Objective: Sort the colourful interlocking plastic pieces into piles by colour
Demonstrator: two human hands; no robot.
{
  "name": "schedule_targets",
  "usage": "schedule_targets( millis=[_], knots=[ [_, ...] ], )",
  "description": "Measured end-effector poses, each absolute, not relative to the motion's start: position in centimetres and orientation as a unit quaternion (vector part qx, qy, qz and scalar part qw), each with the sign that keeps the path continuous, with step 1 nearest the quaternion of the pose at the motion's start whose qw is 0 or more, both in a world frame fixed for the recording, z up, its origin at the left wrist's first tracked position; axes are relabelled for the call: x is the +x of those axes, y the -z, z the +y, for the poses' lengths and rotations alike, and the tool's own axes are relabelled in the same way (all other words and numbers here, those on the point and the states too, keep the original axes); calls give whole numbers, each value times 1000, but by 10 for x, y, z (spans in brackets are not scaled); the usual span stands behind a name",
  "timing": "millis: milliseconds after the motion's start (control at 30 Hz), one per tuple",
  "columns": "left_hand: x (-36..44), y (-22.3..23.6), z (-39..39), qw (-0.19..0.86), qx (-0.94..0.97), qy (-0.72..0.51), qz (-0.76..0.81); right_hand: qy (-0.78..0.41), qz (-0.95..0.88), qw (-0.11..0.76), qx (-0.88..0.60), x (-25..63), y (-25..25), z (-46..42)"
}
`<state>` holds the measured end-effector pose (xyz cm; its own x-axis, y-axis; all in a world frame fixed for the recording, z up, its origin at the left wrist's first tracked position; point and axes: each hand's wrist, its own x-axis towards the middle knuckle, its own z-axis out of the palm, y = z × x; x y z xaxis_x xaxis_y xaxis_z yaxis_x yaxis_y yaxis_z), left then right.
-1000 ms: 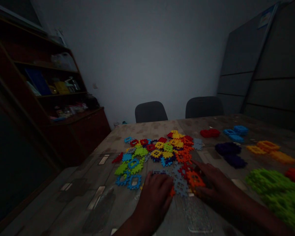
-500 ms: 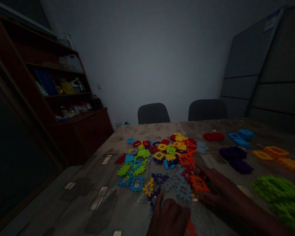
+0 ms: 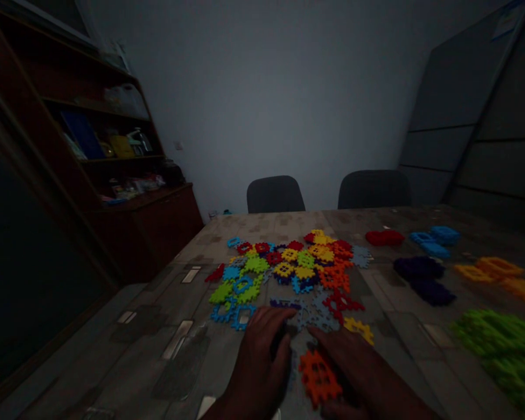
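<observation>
My left hand rests cupped on its side at the near side of the pile, thumb apart from the fingers. Nothing shows between them, though the pieces beneath are hidden. Its fingertips are close to a dark blue piece and grey toothed pieces. My right hand curls around an orange toothed building piece, with fingers at its far side and thumb at its near edge. Beyond the right hand's knuckles lies a yellow piece, near red pieces.
A loose pile of interlocking pieces, including lime green, covers the table's middle. Colour-sorted groups lie right: red, light blue, dark blue, yellow-orange, green. Two chairs stand behind the table.
My right hand has moved left and nearer, with an orange piece now in its grasp. My left hand has shifted left and forward, covering a yellow piece. Another yellow piece shows at right.
</observation>
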<state>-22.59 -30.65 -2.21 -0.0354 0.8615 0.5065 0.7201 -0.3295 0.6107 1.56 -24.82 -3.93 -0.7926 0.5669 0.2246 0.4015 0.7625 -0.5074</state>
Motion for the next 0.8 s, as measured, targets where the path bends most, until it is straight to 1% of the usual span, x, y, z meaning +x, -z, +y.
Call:
schedule_targets(
  millis=[133, 267, 400, 533, 667, 800],
  knots=[
    [-226, 28, -309, 32, 712, -432, 552, -195, -928, 189, -254, 11, 39, -250],
    [-227, 32, -313, -1, 745, -393, 540, -158, -928, 199, -273, 23, 45, -241],
    [-223, 46, -312, 19, 817, -311, 485, -129, -911, 232, -317, 37, 50, -223],
    [-219, 75, -309, 18, 852, -229, 470, -152, -873, 242, -395, 49, 48, -196],
    [-220, 92, -308, 32, 850, -210, 482, -170, -836, 255, -455, 55, 50, -178],
    [-224, 91, -306, 71, 841, -191, 502, -179, -842, 245, -447, 49, 62, -179]
  ],
)
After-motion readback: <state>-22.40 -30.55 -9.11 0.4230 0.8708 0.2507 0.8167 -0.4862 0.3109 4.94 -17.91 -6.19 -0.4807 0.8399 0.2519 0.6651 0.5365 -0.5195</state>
